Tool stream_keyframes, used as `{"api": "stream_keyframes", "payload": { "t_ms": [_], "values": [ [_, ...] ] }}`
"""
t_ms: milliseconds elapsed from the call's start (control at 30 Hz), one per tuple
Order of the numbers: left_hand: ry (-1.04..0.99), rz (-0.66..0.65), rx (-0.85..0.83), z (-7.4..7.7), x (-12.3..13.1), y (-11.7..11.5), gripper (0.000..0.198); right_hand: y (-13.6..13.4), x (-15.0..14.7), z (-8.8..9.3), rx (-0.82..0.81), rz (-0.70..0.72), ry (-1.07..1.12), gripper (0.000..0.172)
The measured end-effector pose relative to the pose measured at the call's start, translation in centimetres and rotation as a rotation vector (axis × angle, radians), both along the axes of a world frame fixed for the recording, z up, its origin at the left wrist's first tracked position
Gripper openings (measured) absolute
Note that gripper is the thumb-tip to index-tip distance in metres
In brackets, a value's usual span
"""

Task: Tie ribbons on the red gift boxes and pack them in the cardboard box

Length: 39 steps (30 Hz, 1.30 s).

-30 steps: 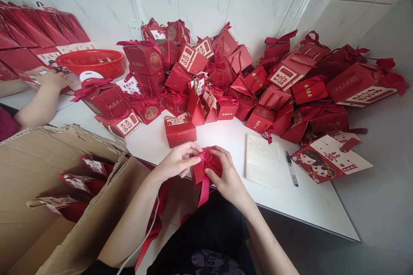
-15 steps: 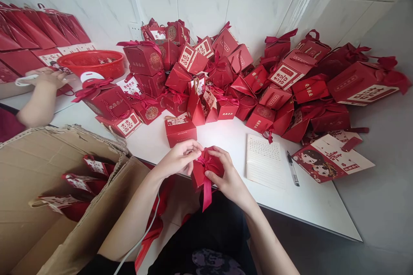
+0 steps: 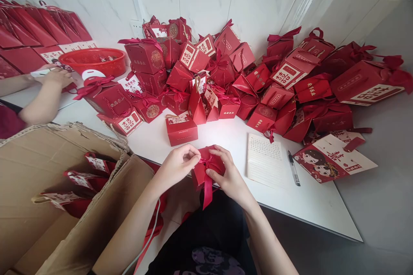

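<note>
A small red gift box (image 3: pixel 199 175) is at the table's front edge, close to my body. A dark pink ribbon (image 3: pixel 208 191) is tied on its top, with one tail hanging down the near side. My left hand (image 3: pixel 180 163) pinches a part of the ribbon at the knot's left, thumb and forefinger together. My right hand (image 3: pixel 227 174) wraps the box's right side, its thumb on top near the knot. Just beyond stands another red box (image 3: pixel 182 135) with a pale printed top.
Many red gift boxes (image 3: pixel 226 73) are heaped along the tiled wall. A notebook (image 3: pixel 263 159) and a pen (image 3: pixel 293 167) lie at right. At left are a red plastic basket (image 3: pixel 93 66), a cardboard carton (image 3: pixel 97 223) holding several boxes, and another person's hands (image 3: pixel 56 78).
My left hand has drawn slightly left and away from the knot, with its fingers in a pinch. The right hand stays on the box. The other person's hands have shifted a little.
</note>
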<state>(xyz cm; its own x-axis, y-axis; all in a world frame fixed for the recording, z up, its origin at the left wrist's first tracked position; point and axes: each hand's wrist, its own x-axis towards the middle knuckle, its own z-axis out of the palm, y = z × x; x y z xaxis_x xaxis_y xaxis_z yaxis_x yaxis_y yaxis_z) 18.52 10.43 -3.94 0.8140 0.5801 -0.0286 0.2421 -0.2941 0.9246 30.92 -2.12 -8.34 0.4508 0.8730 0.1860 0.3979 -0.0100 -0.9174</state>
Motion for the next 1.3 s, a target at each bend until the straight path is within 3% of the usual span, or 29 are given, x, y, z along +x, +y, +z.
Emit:
{"api": "stream_keyframes", "payload": {
  "t_ms": [133, 367, 500, 633, 700, 867, 1133, 1300],
  "values": [
    [0.041, 0.171, 0.124, -0.6, -0.4, -1.3, 0.017, 0.1, 0.1, 0.1, -0.002, 0.003, 0.015, 0.039],
    [0.025, 0.114, 0.105, -1.0, -0.3, -1.3, 0.016, -0.1, 0.8, 0.4, -0.022, 0.065, 0.056, 0.043],
    [0.02, 0.152, 0.192, -1.4, -0.4, -1.5, 0.014, -0.2, 1.0, 0.5, -0.026, 0.067, 0.054, 0.044],
    [-0.049, 0.275, 0.089, -1.7, -0.9, -1.9, 0.029, -0.4, 0.9, 0.7, -0.032, 0.089, 0.077, 0.043],
    [-0.017, 0.35, 0.05, -1.8, -1.1, -2.1, 0.026, -0.4, 0.9, 0.8, -0.029, 0.092, 0.075, 0.044],
    [0.142, 0.275, 0.118, -2.0, -0.9, -2.1, 0.038, -0.4, 0.5, 0.5, -0.025, 0.056, 0.057, 0.044],
    [-0.099, 0.324, 0.01, -3.6, 0.4, -1.8, 0.029, -0.2, -2.2, -0.5, 0.014, -0.148, -0.121, 0.044],
    [-0.125, 0.329, -0.015, -3.7, 0.8, -1.6, 0.03, -2.1, -2.7, 0.9, -0.036, -0.159, -0.249, 0.057]
  ]
}}
